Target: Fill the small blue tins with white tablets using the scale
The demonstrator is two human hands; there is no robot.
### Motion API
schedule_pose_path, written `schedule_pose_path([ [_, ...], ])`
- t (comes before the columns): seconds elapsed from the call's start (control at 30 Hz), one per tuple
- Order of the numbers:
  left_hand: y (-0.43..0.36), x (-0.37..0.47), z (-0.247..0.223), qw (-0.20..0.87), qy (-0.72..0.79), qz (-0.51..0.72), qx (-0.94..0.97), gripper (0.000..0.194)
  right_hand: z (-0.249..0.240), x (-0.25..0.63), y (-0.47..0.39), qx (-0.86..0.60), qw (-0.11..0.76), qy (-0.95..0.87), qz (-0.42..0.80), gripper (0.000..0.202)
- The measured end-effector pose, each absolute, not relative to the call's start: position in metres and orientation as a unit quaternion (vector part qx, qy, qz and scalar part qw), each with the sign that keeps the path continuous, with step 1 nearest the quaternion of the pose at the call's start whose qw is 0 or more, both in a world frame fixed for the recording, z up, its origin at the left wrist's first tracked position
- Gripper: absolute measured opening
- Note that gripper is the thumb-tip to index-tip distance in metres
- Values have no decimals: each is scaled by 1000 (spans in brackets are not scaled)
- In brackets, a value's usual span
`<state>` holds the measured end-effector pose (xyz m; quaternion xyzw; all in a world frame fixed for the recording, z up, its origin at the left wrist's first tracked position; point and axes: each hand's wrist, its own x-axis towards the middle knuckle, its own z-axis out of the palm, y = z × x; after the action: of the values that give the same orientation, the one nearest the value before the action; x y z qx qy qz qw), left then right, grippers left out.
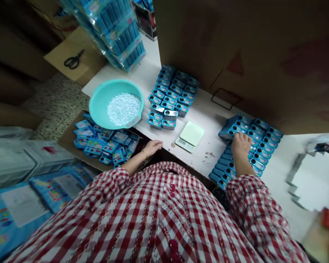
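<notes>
My right hand (241,147) is over the right-hand block of small blue tins (259,149), its fingers bent down around the top of one; the fingertips are partly hidden. My left hand (152,147) rests at the table's front edge with its fingers stretched out and nothing in it. Between the hands lies a small pale digital scale (191,134) with a bare platform. A second group of blue tins (170,95) stands in rows behind it. On the left, a turquoise basin (98,100) holds many small white pellets (124,108).
Below the basin, a carton holds loose blue tins (97,144). Packed blue displays (120,36) are stacked at the back left, near black scissors (74,60) on cardboard. A large cardboard box (235,54) walls off the back. White cut card (318,179) lies at right.
</notes>
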<state>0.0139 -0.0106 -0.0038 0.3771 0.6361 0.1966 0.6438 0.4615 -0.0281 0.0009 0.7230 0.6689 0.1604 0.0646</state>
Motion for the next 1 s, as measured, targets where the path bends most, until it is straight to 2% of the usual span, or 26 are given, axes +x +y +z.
schedule_pose_path([
  [0.23,8,-17,-13,650,602,158,435,23,-5,447,-20,737,94,658,120,27],
  [0.4,9,-22,15,658,588,202,425,32,17,432,-26,710,92,682,149,23],
  [0.47,16,-25,33,620,595,276,431,37,37,411,-24,692,85,701,151,22],
  [0.57,43,-39,48,501,621,413,438,40,64,365,-14,646,73,746,141,20],
  [0.67,85,-67,40,369,688,463,420,37,72,318,3,577,76,806,109,19],
  [0.73,114,-92,26,323,749,390,428,36,66,293,14,550,79,827,87,18],
  [0.8,138,-114,10,306,799,267,443,44,56,278,22,544,81,832,68,18],
  [0.9,159,-134,-12,307,834,124,441,68,46,274,21,557,65,827,47,22],
  [1.0,169,-139,-30,302,854,56,419,95,50,286,2,611,6,791,33,29],
])
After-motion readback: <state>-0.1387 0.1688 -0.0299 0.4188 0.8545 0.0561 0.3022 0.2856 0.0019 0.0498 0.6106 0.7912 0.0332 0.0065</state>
